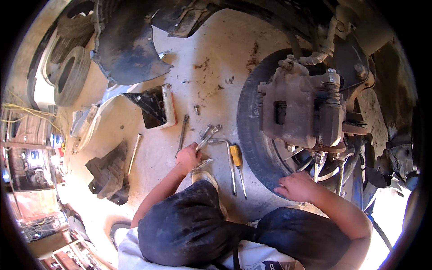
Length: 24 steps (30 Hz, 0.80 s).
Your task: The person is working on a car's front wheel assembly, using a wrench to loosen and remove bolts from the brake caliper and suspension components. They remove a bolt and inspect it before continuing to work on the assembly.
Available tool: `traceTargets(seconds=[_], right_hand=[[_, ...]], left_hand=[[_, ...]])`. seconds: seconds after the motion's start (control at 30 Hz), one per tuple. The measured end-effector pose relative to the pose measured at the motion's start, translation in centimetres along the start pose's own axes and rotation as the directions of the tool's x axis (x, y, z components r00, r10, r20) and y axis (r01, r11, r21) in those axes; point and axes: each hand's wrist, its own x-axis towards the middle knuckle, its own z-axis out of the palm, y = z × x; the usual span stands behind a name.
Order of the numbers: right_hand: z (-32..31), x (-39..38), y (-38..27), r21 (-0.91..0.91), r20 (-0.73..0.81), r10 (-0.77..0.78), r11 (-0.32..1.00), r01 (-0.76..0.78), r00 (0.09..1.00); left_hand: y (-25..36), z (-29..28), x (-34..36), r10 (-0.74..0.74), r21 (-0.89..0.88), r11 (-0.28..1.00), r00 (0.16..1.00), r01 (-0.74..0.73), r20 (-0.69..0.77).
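Note:
My left hand (pixel 189 156) is low over the floor with its fingers closed around the near end of a combination wrench (pixel 209 137). A second, slim wrench (pixel 182 132) lies just beyond that hand, and a bent-handle socket wrench (pixel 229 162) lies to its right. Beside it is a yellow-handled screwdriver (pixel 236 155). My right hand (pixel 297 186) is curled at the near edge of a tyre (pixel 252 130) lying flat; its palm side is hidden. Above the tyre hangs a rusty brake caliper (pixel 292 108).
A black-and-white open container (pixel 170 110) stands on the floor, with a bolt (pixel 196 109) beside it. Left are a long metal bar (pixel 134 154) and a torn dark plastic piece (pixel 110 173). A large dark panel (pixel 126 45) and stacked tyres (pixel 72 74) are farther off.

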Motion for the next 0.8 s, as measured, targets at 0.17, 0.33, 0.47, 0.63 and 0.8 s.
traceTargets(seconds=[0.17, 0.33, 0.47, 0.63, 0.8], right_hand=[[0.0, -0.1, -0.1, 0.015, -0.009, 0.014, 1.000, -0.014, 1.000], [0.2, -0.2, 0.0, 0.018, -0.015, 0.029, 0.999, -0.029, 0.999], [0.0, -0.6, -0.5, 0.051, -0.024, 0.021, 0.998, -0.020, 0.999], [0.7, -0.8, 0.0, 0.088, -0.007, 0.002, 0.996, -0.001, 1.000], [-2.0, -1.7, -2.7, 0.174, -0.178, -0.193, 0.959, 0.224, 0.965]], left_hand=[[1.9, 0.7, 1.3, 0.336, 0.178, 0.937, 0.914, -0.300, -0.228], [4.5, 2.1, 4.6, 0.520, 0.414, 0.784, 0.854, -0.463, -0.030], [3.5, 3.7, 6.1, 0.481, 0.398, 0.799, 0.876, -0.450, 0.024], [6.6, -2.4, 0.8, 0.510, 0.081, 0.859, 0.858, -0.505, -0.056], [9.9, -9.7, -5.0, 0.674, 0.081, 0.728, 0.689, -0.681, -0.266]])
